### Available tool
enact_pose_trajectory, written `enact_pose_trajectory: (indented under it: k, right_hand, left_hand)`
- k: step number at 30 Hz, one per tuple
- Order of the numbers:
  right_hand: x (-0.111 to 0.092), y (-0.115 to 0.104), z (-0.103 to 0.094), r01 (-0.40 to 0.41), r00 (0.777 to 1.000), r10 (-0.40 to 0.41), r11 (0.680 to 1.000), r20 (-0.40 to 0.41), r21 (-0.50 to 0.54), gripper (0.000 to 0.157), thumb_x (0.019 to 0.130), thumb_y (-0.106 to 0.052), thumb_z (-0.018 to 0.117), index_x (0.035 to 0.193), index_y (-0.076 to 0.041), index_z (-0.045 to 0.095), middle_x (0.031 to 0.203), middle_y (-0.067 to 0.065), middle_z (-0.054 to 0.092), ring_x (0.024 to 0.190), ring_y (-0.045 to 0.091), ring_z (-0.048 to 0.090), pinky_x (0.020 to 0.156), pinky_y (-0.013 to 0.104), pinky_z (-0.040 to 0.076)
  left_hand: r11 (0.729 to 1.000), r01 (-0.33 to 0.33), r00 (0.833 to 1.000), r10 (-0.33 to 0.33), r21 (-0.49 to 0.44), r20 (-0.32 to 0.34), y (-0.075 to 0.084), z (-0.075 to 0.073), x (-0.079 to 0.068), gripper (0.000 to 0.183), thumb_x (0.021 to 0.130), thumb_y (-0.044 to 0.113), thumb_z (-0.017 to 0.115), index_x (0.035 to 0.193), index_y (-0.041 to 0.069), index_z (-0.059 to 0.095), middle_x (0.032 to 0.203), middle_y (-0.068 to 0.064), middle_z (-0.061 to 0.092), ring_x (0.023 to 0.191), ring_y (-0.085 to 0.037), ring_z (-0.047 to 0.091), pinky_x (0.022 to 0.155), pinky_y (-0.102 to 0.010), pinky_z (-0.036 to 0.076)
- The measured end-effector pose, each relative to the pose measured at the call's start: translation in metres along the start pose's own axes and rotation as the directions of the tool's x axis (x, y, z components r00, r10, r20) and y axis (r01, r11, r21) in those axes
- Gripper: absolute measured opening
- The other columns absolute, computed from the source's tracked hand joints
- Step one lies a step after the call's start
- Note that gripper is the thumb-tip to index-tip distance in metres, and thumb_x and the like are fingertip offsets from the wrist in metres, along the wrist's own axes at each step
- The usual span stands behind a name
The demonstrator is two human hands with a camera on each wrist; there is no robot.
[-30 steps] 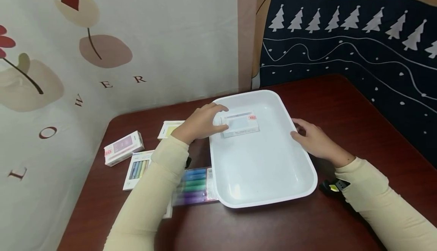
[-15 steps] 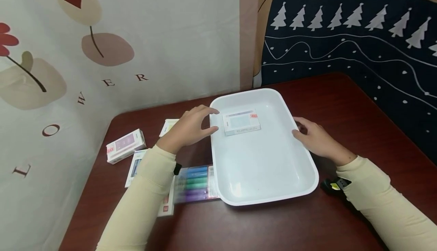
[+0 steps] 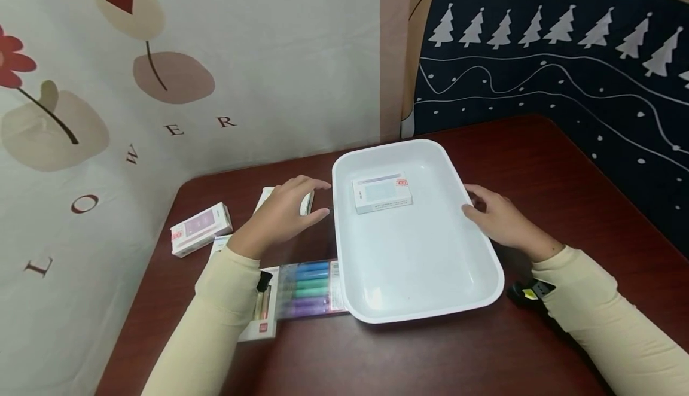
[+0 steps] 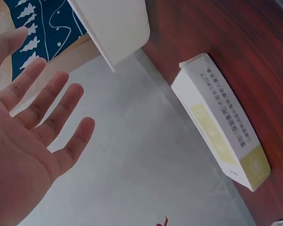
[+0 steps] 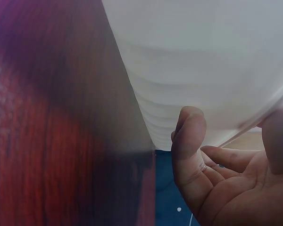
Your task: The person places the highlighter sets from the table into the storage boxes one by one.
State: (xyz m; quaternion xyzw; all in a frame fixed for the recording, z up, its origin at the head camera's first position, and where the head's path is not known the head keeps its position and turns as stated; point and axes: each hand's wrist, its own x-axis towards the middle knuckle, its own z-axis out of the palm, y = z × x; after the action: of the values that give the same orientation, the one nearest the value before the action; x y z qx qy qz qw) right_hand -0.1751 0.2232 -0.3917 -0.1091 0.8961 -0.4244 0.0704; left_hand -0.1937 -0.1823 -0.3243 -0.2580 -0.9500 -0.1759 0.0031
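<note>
My right hand (image 3: 503,219) grips the right rim of a white plastic tray (image 3: 420,258), thumb on the rim; in the right wrist view its curled fingers (image 5: 188,136) lie under the edge. A small white box (image 3: 382,192) with a pale blue panel and red seal lies flat inside the tray near its far left. My left hand (image 3: 282,213) hovers left of the tray, fingers spread and holding nothing. Partly hidden behind it is a white box with a yellow panel (image 4: 221,122); the left wrist view has this box on the table, apart from the fingers.
A white box with a purple panel (image 3: 201,228) lies at the left. A clear pack of coloured pens (image 3: 309,285) touches the tray's left side. A windowed white box (image 3: 264,306) and another white box (image 3: 220,242) are partly covered by my left arm. Cloth hangs behind the table.
My left hand has moved left, from above the small box in the tray to outside the tray, over the yellow-panelled box. My right hand has stayed at the rim.
</note>
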Motion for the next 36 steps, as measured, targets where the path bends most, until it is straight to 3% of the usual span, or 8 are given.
enact_pose_trajectory:
  k: [8,16,28,36]
  right_hand:
    - [0.000,0.000,0.000,0.004,1.000,-0.004,1.000,0.002,0.004,0.053,0.104,-0.018,0.049,0.151,0.003,0.035,0.112,0.026,0.059,0.085,0.026,0.069,0.065,0.039,0.061]
    - [0.000,0.001,-0.001,-0.005,1.000,0.005,1.000,0.001,-0.010,0.052,0.104,-0.018,0.049,0.150,0.002,0.036,0.112,0.025,0.059,0.085,0.027,0.069,0.066,0.039,0.060]
    - [-0.002,0.001,0.001,0.013,1.000,-0.013,1.000,-0.001,-0.010,0.053,0.104,-0.019,0.049,0.150,0.003,0.036,0.113,0.025,0.060,0.087,0.026,0.068,0.067,0.040,0.060]
    - [-0.001,0.001,0.000,0.010,1.000,-0.010,1.000,-0.001,-0.014,0.053,0.104,-0.019,0.049,0.150,0.003,0.035,0.114,0.026,0.060,0.088,0.027,0.069,0.067,0.040,0.061]
  left_hand:
    - [0.999,-0.038,0.999,0.039,0.021,-0.034,-0.007,0.001,-0.018,0.046,0.092,0.031,0.071,0.134,0.013,0.060,0.130,-0.008,0.062,0.122,-0.030,0.058,0.105,-0.052,0.042]
    - [0.999,0.042,0.999,-0.042,0.009,-0.006,-0.010,0.003,-0.040,0.047,0.091,0.034,0.073,0.134,0.018,0.060,0.135,-0.005,0.061,0.130,-0.027,0.055,0.108,-0.055,0.039]
    - [0.997,0.073,0.997,-0.074,0.032,0.034,-0.013,0.009,-0.074,0.055,0.087,0.036,0.076,0.137,0.017,0.059,0.137,-0.007,0.060,0.129,-0.029,0.056,0.108,-0.059,0.037]
    - [0.993,0.102,0.992,-0.107,0.063,0.073,-0.014,0.014,-0.092,0.063,0.083,0.042,0.079,0.138,0.019,0.057,0.134,-0.006,0.061,0.124,-0.032,0.058,0.104,-0.058,0.043]
